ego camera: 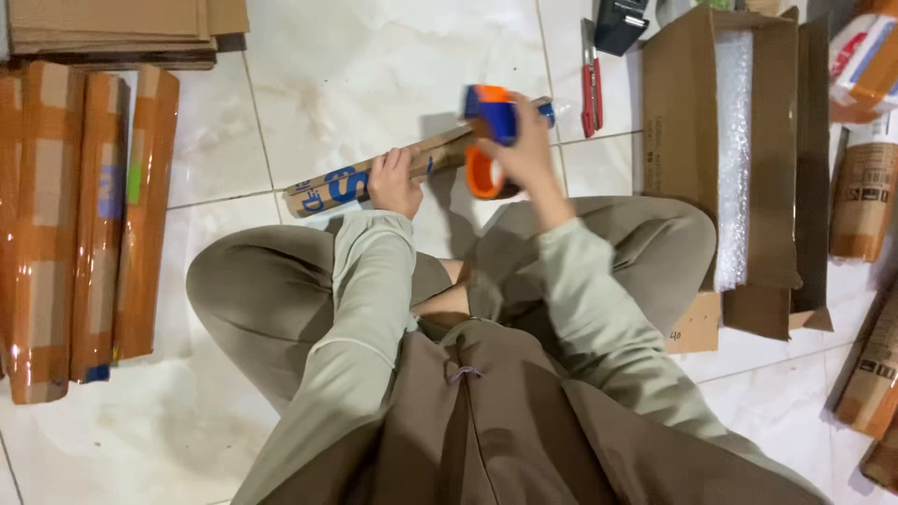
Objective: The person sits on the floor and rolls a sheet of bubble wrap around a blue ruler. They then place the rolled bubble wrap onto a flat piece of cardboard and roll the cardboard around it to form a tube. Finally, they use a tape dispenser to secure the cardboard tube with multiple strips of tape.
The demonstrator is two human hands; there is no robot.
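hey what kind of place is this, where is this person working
Probably a home packing spot on a tiled floor: finished taped parcels lie at one side, an open cardboard box lined with bubble wrap at the other.

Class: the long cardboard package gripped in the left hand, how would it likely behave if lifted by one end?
The long cardboard package looks straight and unbent where the left hand grips it, so probably stiff. Its slim shape suggests lightness. Flat sides make rolling unlikely.

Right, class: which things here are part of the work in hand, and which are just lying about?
In hand:
left hand gripping the long carton
right hand on the tape dispenser

Lying about:
taped cartons
flat cardboard
red cutter
open box with bubble wrap
black object
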